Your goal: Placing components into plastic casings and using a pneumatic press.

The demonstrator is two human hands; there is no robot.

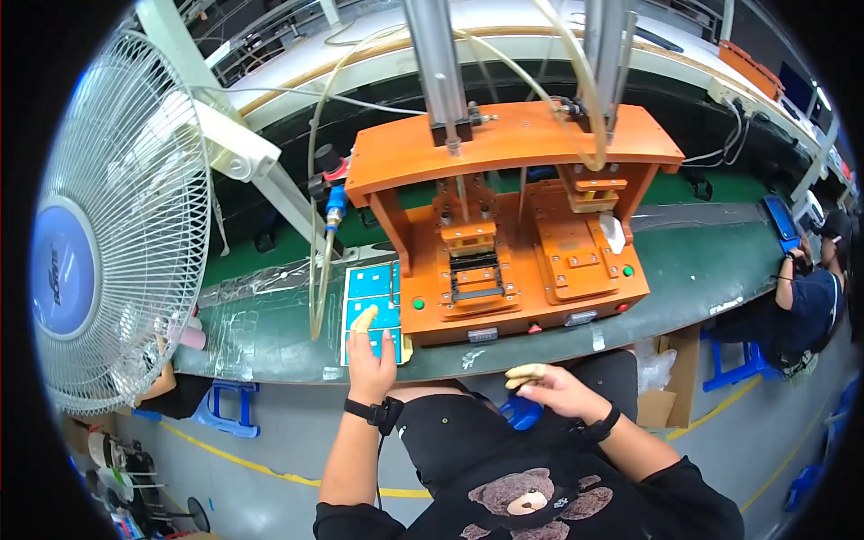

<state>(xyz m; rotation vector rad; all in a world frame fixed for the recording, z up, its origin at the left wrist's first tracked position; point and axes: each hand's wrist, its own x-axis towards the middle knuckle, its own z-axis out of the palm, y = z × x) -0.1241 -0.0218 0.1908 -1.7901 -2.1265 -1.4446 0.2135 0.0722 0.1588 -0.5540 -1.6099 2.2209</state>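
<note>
My left hand (367,362) reaches onto a blue sheet (367,283) with small pale squares, lying on the bench left of an orange press fixture (432,310). Its fingers are stretched out, with pale yellow finger covers, and touch or hover just over the sheet; the thumb stands apart. Above my lap, my right hand (562,392) also wears pale yellow finger covers; its fingers point left, apart from the thumb, and I see nothing held. A black frame-like part (477,277) sits in the fixture's left station, below an orange press head (468,236).
A large caged fan (117,225) stands close at the left. Air hoses (317,270) hang beside the fixture. The green bench (702,270) extends right, where another person (805,288) sits. An open cardboard box (681,378) is below the bench edge. Blue stools (227,409) stand on the floor.
</note>
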